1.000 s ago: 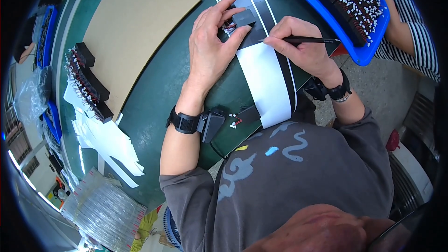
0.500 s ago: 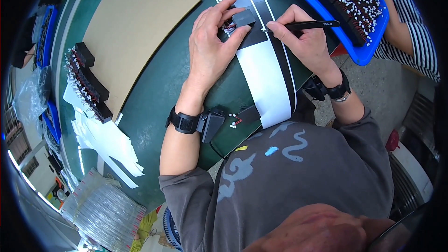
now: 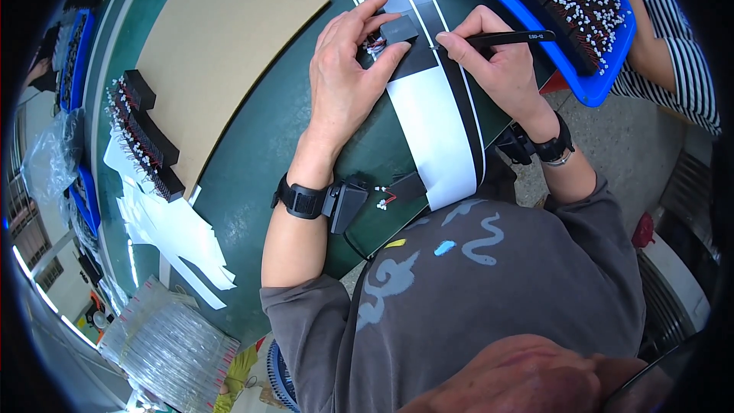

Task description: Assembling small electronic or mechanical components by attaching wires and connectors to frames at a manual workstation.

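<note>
Our left hand (image 3: 340, 65) curves around a small dark grey block (image 3: 399, 29), pinching it between thumb and fingers, with its bundled thin wires (image 3: 375, 46) tucked into the palm side. The block sits on a dark sheet (image 3: 419, 60) crossed by white lines, laid on the green surface (image 3: 264, 145). Our right hand (image 3: 495, 69) pinches black tweezers (image 3: 511, 38) between thumb and fingers, their tips pointing left at the white line along the sheet's right part; we cannot tell whether they touch it.

Below, a wide white strip (image 3: 436, 130) runs down toward our body, and just left of its lower end lies another black block (image 3: 409, 187) with red wires and white connectors. To the right, a blue tray (image 3: 595, 93) holds many wired black blocks with white connectors, near a person's striped sleeve (image 3: 688, 76). On the left, a brown board (image 3: 229, 38) lies flat; beside its lower edge are a row of wired black blocks (image 3: 157, 141) and a heap of white paper strips (image 3: 172, 222).
</note>
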The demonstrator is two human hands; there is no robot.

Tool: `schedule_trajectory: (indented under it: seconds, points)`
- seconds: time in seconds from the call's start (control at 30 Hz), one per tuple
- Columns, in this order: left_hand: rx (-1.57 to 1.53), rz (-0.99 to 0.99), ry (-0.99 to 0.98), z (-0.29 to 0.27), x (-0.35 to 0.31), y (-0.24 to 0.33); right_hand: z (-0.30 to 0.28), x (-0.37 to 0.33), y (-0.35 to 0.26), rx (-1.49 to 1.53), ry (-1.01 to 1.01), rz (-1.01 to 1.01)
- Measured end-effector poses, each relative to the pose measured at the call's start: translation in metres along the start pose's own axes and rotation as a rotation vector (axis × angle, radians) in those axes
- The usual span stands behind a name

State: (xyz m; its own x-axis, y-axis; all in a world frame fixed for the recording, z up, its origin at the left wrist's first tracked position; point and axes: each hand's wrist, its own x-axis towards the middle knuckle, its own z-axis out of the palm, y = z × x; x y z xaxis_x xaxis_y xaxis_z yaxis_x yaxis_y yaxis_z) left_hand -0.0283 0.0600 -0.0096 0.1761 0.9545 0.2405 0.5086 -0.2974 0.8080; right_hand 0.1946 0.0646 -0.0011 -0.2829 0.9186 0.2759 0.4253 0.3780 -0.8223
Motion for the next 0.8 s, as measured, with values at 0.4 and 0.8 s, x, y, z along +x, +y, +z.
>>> schedule_trajectory:
  seconds: [0.4,0.8]
  points:
    - [-0.009,0.028,0.024,0.003,0.000,-0.003,-0.002,-0.020,-0.022,0.445,-0.068,-0.245]
    - [-0.022,0.032,0.008,0.004,0.000,-0.001,0.010,0.018,0.005,0.689,0.147,0.313]
